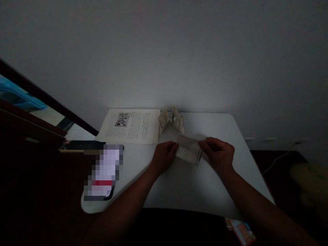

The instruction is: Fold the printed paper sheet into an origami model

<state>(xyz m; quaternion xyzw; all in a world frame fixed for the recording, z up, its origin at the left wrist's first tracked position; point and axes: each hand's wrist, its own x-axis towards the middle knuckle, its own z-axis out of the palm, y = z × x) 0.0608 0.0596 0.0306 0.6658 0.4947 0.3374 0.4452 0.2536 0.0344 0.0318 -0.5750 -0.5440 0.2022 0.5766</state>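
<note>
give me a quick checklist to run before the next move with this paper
1. Grip: ok, left hand and right hand pinch opposite ends of the paper.
2. Support: ok, both hands are over the table, near its middle.
3. Folded pieces: ok, standing behind the paper, beside the book.
4. Phone: cannot tell, it lies at the table's left edge and may overhang.
5. Light: not ok, dim; the paper's print is unreadable.

White table (179,188): open book (130,125) far left; folded paper pieces (171,119) just right of it; phone (102,174) near left.
</note>
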